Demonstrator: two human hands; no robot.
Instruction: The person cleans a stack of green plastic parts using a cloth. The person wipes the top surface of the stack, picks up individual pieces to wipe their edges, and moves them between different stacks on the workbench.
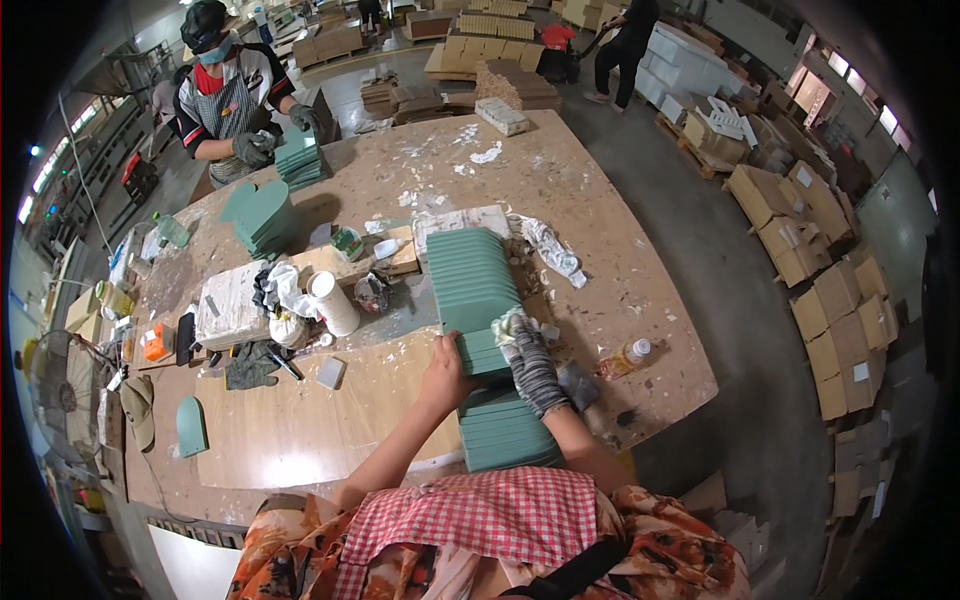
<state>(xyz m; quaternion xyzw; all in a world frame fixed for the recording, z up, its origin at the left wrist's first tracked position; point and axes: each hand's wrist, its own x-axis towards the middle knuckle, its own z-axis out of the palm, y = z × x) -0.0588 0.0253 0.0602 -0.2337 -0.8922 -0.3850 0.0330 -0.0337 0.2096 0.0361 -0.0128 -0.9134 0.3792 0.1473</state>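
Note:
Green boards with rounded ends (470, 275) lean in a long overlapping row on the worktable before me. My bare left hand (447, 372) grips the left edge of the green boards in the middle of the row. On my right hand (535, 368) is a grey striped glove, its fingers closed on a crumpled pale cloth (510, 326) pressed against the boards' right side. Nearer my body lies another group of green boards (505, 432). How many boards my left hand holds is hidden.
A clear bottle (625, 358) stands right of my glove. Leftward are a white cylinder (333, 303), dark gloves (250, 367), a single green board (191, 427) and a fan (68, 390). Across the table a co-worker (235, 100) handles green boards. Stacked cartons (830, 340) line the right.

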